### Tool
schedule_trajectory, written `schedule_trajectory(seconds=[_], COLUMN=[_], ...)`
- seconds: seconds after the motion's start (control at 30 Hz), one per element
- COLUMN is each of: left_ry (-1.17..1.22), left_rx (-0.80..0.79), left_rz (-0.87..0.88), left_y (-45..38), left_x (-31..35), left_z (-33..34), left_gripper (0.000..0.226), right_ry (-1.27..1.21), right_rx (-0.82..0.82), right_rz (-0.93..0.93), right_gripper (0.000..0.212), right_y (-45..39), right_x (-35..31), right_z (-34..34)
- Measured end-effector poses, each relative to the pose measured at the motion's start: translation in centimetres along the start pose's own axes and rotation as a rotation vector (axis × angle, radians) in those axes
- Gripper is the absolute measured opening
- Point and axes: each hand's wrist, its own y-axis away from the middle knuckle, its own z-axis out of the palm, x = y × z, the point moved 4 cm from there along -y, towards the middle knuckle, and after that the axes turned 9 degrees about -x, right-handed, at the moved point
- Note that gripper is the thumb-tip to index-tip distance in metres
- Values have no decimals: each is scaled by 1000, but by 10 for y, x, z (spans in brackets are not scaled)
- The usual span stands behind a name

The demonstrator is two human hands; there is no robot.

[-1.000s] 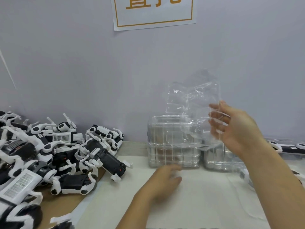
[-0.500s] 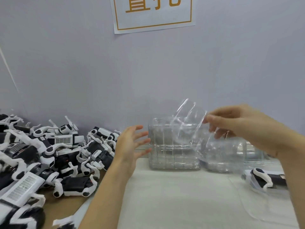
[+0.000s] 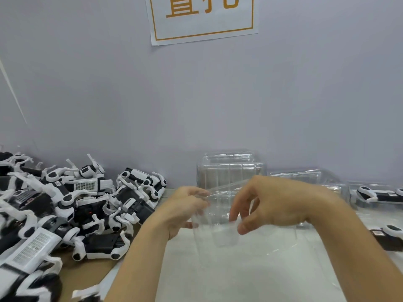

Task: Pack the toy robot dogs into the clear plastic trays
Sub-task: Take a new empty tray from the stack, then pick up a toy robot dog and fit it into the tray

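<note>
Holding one clear plastic tray (image 3: 218,223) above the middle of the desk (image 3: 250,275), you have it between both hands. Left hand (image 3: 185,209) pinches its left rim, fingers curled over the edge. Right hand (image 3: 274,203) has fingers curled down onto the right side; grip appears to be on the tray, though the clear wall makes exact contact hard to read.

Handling judgement: thin-walled blister plastic, very light, flexes easily, slick. It will likely buckle if squeezed mid-wall; take it by the rims or corners, where the fold stiffens it.

Behind the tray, the stack of empty trays (image 3: 229,171) stands at the desk's back edge against the wall, with a lower stack (image 3: 309,179) just beside it to the right. Toy robot dogs (image 3: 82,205) lie heaped at the left edge, legs tangled; rigid, with thin legs that could snag, so lift by the body. Packed dogs (image 3: 379,194) sit at the right edge. A sign (image 3: 202,18) hangs on the wall above.
</note>
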Motion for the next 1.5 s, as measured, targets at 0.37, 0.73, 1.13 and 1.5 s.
schedule_trajectory(seconds=[0.37,0.73,1.13,1.5], left_ry=[-150,-224,-533,-356], left_rx=[108,590,735,1079], left_rz=[13,146,-38,394], left_y=[-16,8,8,28], left_x=[-27,-7,-44,-13], left_z=[-9,-60,-79,-81], left_gripper=[30,11,25,14], right_ry=[17,27,32,10], right_rx=[13,-12,-23,21], right_rz=[111,141,138,73], right_gripper=[20,23,22,22], right_y=[3,-2,-9,-26], right_x=[10,16,19,21], right_z=[-3,0,5,11])
